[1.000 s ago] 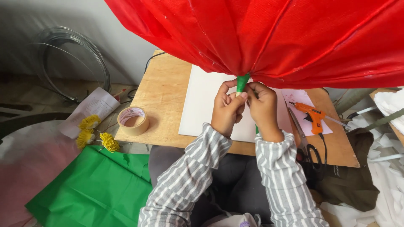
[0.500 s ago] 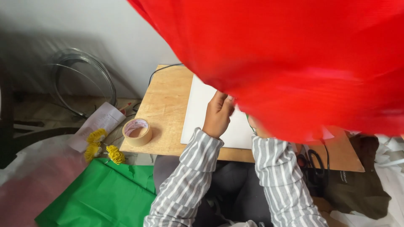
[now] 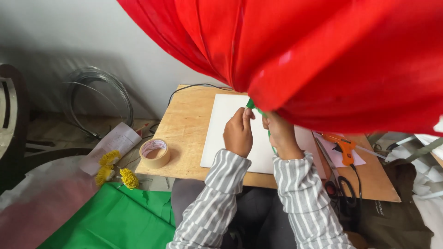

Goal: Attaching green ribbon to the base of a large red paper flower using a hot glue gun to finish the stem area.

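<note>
Head view: both the left hand [image 3: 238, 133] and right hand [image 3: 280, 133] pinch the thin green stem [image 3: 250, 104] just above their fingertips, where the big red fabric flower [image 3: 323, 55], likely light, soft and floppy, gathers stiffest over the bench [image 3: 189, 133].

Soft daylight fills the view, even and fairly bright, with no hard glare anywhere. The red fabric [image 3: 323, 60] above me is the most saturated thing here; its folds read clearly near the middle but smear towards the top right corner, where it sits too close to my camera to hold focus. It casts a mild shadow over my left hand [image 3: 238, 133] and my right hand [image 3: 280, 136], and onto the white board [image 3: 221, 138] on the surface [image 3: 184, 133]. The wall behind the surface's far edge is grey and dim, with a darker patch around the wire coil [image 3: 99, 99]. The left edge looks slightly stretched and soft.
</note>
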